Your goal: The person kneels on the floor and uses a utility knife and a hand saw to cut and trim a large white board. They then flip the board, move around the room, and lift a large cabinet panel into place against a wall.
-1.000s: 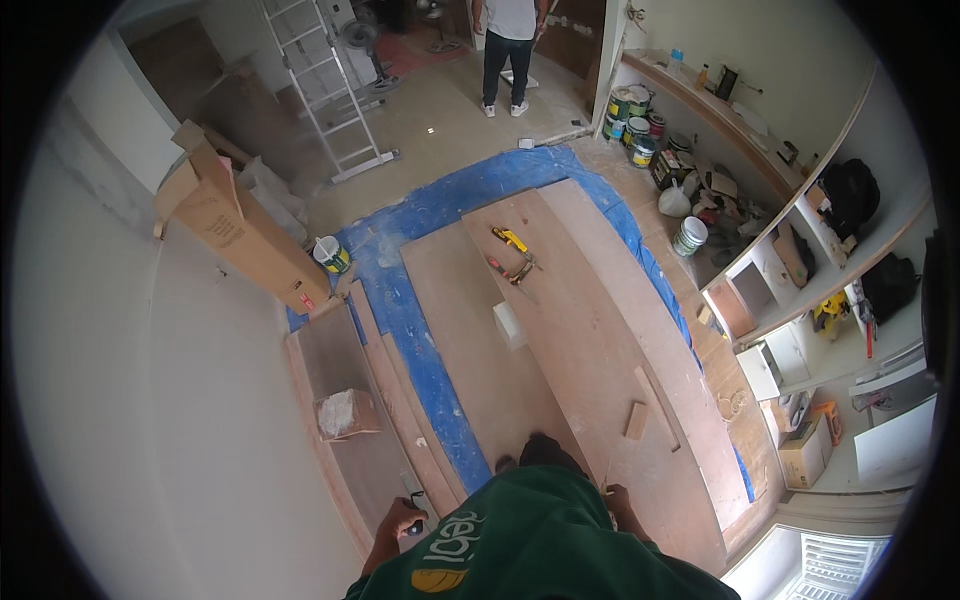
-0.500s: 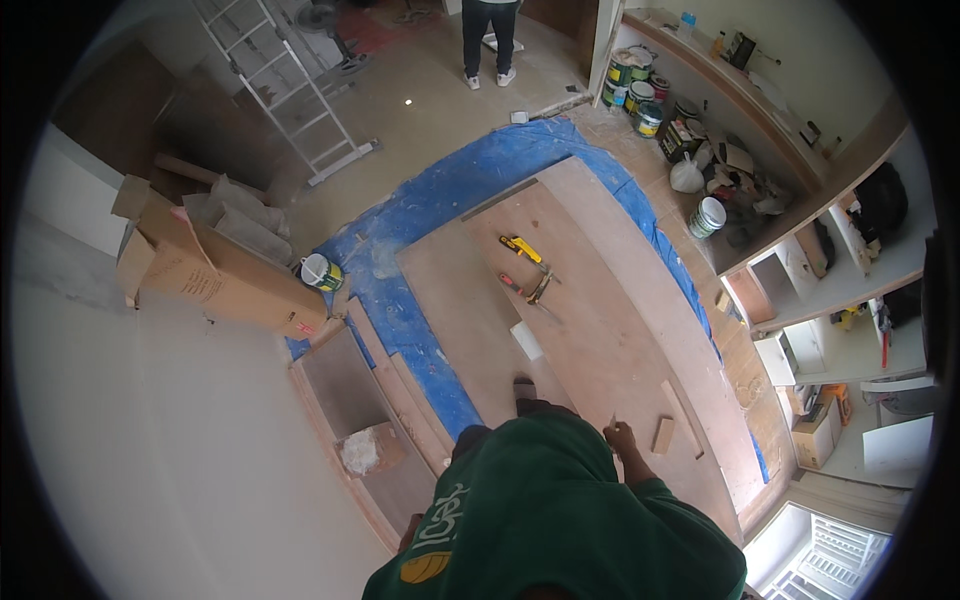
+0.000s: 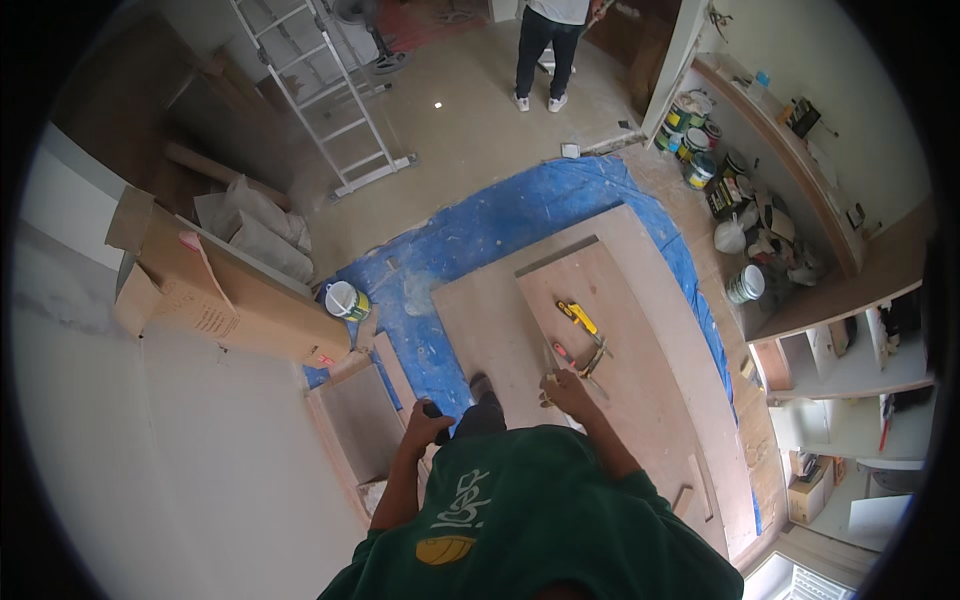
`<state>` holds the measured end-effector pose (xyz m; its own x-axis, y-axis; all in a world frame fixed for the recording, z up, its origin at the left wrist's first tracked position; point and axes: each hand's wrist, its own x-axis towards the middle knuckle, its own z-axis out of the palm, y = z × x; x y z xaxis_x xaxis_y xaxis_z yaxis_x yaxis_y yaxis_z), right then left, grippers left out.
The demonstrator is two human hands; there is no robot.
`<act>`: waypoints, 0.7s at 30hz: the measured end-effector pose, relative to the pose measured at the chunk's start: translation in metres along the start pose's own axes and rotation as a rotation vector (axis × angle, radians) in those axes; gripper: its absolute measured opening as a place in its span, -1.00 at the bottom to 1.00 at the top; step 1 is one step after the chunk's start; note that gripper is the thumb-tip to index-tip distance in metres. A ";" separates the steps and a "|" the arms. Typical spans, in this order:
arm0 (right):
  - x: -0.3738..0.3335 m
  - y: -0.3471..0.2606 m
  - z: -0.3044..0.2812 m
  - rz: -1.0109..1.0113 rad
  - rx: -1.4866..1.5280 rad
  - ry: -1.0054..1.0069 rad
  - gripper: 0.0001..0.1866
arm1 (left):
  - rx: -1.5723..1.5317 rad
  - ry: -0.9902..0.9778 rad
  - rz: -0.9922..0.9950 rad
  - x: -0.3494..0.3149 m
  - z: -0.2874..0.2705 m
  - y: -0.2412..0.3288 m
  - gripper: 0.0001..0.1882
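Observation:
My right hand (image 3: 567, 393) is closed round a slim, pale object with a thin end pointing away from me; its kind is unclear. It is over the large brown wooden board (image 3: 640, 400), close to a red-handled tool (image 3: 563, 351). A yellow-and-black tool (image 3: 577, 317) lies just beyond, with a metal part (image 3: 592, 362) beside it. On the left, my left hand (image 3: 428, 428) is beside my leg, its fingers curved about a dark shape that I cannot make out.
Blue sheeting (image 3: 405, 290) runs beneath the boards. Left stand a paint bucket (image 3: 346, 301) and a long cardboard box (image 3: 220, 300). A ladder (image 3: 335, 110) and another person (image 3: 545, 50) are at the far side. Paint cans (image 3: 692, 145) and shelving (image 3: 800, 150) line the right.
My right hand has moved forward and left toward the tools. My left hand has risen into fuller view. The view has shifted, and a white piece on the board is now mostly hidden.

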<state>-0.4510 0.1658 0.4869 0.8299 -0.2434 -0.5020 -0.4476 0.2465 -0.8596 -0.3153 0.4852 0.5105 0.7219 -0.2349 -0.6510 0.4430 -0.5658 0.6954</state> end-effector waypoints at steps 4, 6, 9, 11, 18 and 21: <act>0.054 -0.059 0.081 -0.089 0.059 -0.131 -0.66 | -0.175 -0.247 0.064 0.052 0.016 0.108 -0.20; 0.063 -0.091 0.104 -0.017 0.063 -0.132 -0.49 | -0.308 -0.367 0.012 0.062 0.022 0.146 -0.25; 0.077 -0.132 0.107 -0.033 0.029 -0.133 -0.33 | -0.550 -0.543 -0.087 0.101 0.013 0.161 -0.29; 0.108 -0.110 0.108 -0.162 -0.315 0.114 -0.23 | -0.445 -0.604 -0.184 0.116 0.012 0.199 -0.25; 0.188 -0.095 0.047 0.281 0.443 0.075 -0.30 | 0.092 -0.628 -0.080 0.190 0.019 0.221 -0.17; 0.234 -0.040 0.013 0.433 0.646 0.317 -0.36 | 0.353 -0.493 -0.077 0.258 -0.015 0.177 -0.17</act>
<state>-0.2347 0.1112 0.4049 0.4528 -0.2322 -0.8608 -0.3461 0.8440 -0.4097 -0.0428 0.3358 0.4706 0.3264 -0.4734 -0.8181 0.2199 -0.8038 0.5528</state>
